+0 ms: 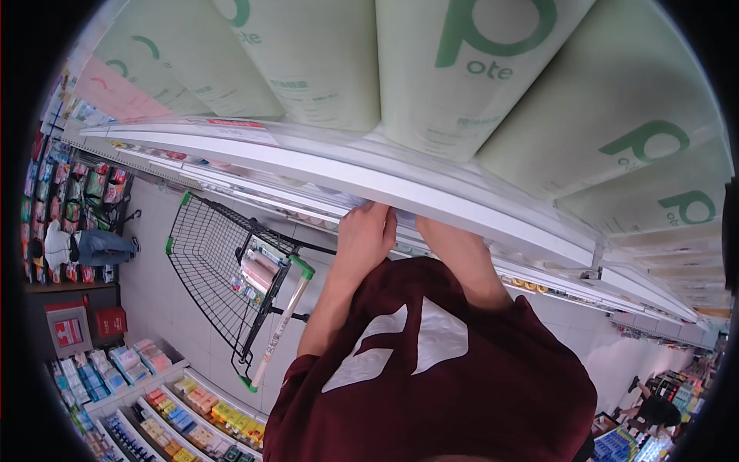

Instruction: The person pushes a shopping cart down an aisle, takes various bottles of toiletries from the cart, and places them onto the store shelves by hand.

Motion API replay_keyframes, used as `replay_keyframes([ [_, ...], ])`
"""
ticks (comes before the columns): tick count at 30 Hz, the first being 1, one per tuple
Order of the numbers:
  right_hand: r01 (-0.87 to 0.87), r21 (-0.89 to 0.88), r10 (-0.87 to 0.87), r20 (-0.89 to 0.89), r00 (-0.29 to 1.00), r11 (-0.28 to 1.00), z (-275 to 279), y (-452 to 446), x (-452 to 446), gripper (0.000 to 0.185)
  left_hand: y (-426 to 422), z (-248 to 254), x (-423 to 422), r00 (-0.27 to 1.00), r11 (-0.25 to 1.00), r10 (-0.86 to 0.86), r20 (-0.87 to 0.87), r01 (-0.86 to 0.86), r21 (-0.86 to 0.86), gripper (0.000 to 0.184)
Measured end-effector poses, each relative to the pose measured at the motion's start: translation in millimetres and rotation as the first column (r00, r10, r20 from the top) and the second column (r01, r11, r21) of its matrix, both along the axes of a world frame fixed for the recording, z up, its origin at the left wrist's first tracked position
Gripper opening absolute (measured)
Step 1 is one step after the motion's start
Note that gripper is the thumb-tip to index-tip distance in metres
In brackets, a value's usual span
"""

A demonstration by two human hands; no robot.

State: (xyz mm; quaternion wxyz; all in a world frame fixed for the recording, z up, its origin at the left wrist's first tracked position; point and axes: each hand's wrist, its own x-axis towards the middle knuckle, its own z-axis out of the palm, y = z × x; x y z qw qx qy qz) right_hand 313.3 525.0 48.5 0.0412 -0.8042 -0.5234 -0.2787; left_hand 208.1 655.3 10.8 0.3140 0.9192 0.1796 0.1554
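Reaching under the shelf edge [477, 219] seems the step; whether the left hand [365, 235] or right hand [454, 246] grips the pale goods [329, 190] below it, I cannot tell. The next move needs clearance there.

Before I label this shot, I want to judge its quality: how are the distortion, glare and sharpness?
Head view: strong fisheye distortion bows the white shelf edge, and the corners go black; head view: a mild sheen on the silvery patches; head view: big lettering on the pale green packs reads clearly, far goods too small to read.
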Motion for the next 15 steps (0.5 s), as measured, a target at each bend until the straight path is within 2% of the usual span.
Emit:
replay_keyframes([
  [2, -0.037, 0.233, 0.123, -0.368, 0.922, 0.972, -2.1, 2.2, -1.0, 0.022, -1.2, -0.3, 0.4, 1.0, 1.0, 0.005, 0.022, -0.004, -0.022, 0.013],
  [8, -0.038, 0.164, 0.096, -0.363, 0.927, 0.986, 0.0, 1.6, -3.7, 0.019, -2.5, -1.7, -0.1, 0.999, 0.998, 0.023, 0.028, -0.021, -0.058, 0.015],
  [11, -0.066, 0.232, 0.133, -0.287, 0.949, 0.97, -4.2, 3.2, -2.8, 0.017, -4.3, -5.4, -0.8, 0.999, 0.997, 0.035, 0.012, -0.034, -0.071, 0.016],
  [15, -0.048, 0.228, 0.121, -0.316, 0.941, 0.972, 2.8, 4.2, -5.4, 0.017, -5.3, -6.3, -1.3, 1.0, 0.995, 0.028, 0.013, -0.027, -0.095, 0.018],
])
